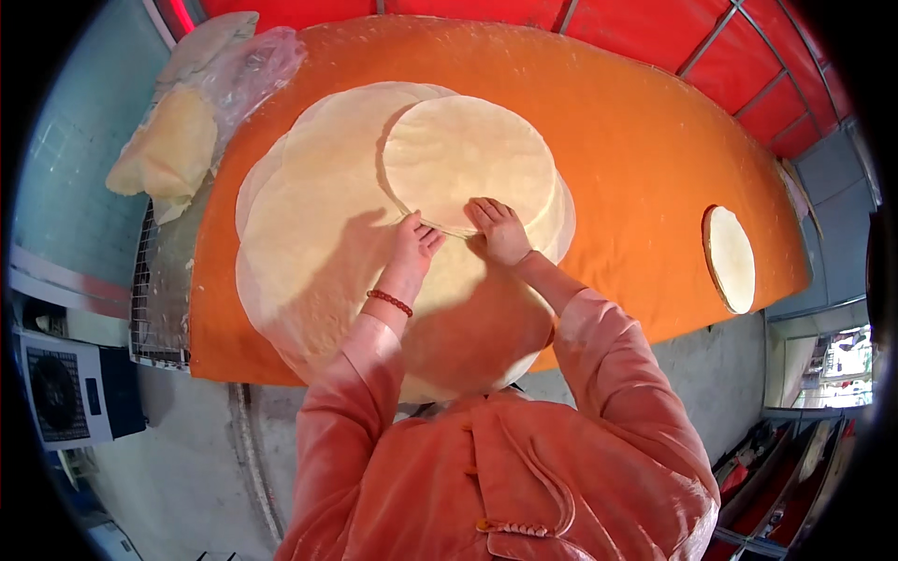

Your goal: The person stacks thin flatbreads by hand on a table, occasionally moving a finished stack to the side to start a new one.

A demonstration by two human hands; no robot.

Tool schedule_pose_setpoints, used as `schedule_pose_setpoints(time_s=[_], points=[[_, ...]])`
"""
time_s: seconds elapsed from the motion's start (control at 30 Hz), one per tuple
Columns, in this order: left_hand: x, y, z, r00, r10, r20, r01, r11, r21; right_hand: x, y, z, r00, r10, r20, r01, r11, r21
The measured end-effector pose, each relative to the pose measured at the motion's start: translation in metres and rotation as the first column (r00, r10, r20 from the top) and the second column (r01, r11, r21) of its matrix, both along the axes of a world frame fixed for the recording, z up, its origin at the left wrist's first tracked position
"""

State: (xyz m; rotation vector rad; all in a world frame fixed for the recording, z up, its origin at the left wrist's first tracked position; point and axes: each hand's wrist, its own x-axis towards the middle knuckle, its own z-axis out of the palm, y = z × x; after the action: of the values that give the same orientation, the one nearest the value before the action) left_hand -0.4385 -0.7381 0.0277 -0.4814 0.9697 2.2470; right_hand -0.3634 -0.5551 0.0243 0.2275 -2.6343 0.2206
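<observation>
A round, pale dough sheet (468, 159) lies on top of a spread of much larger thin dough sheets (327, 187). My left hand (415, 245) has its thumb and fingers closed on the near edge of the smaller round, at its left side. Just to the right, my right hand (500, 232) rests with fingers stretched out flat over that same edge; its thumb is hidden. Between the two hands the edge looks slightly raised, and whether it is one layer or more I cannot tell. The large sheets hang past the table's near edge, toward my body.
The orange-covered table (636, 187) curves around the dough. At its right end lies a small stack of pale rounds (730, 259). Folded dough sheets (178, 145) and a clear plastic bag (257, 70) sit at the far left, above a wire rack (150, 290).
</observation>
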Motion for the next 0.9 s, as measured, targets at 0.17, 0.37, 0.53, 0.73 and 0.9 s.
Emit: schedule_pose_setpoints(time_s=[0.17, 0.37, 0.53, 0.73, 0.9], points=[[-0.016, 0.005, 0.024, 0.989, -0.03, 0.147, -0.014, 0.958, 0.286, 0.001, 0.005, 0.011, 0.999, 0.033, -0.033, -0.039, 0.972, -0.231], [-0.018, -0.002, 0.075, 0.999, -0.002, -0.046, 0.015, 0.96, 0.279, -0.088, 0.069, 0.069, 0.91, -0.207, 0.359, 0.182, 0.978, 0.101], [0.044, -0.102, 0.054, 0.937, 0.188, -0.294, -0.204, 0.979, -0.023, -0.028, 0.025, 0.204, 0.983, -0.164, -0.082, 0.177, 0.967, 0.183], [0.193, -0.176, 0.037, 0.954, 0.216, -0.207, -0.263, 0.935, -0.236, 0.161, -0.077, 0.09, 0.995, 0.088, -0.037, -0.092, 0.988, -0.122], [0.239, -0.178, 0.016, 0.991, 0.047, -0.124, -0.082, 0.951, -0.297, 0.207, -0.097, 0.012, 0.988, -0.001, 0.152, 0.019, 0.993, -0.12]])
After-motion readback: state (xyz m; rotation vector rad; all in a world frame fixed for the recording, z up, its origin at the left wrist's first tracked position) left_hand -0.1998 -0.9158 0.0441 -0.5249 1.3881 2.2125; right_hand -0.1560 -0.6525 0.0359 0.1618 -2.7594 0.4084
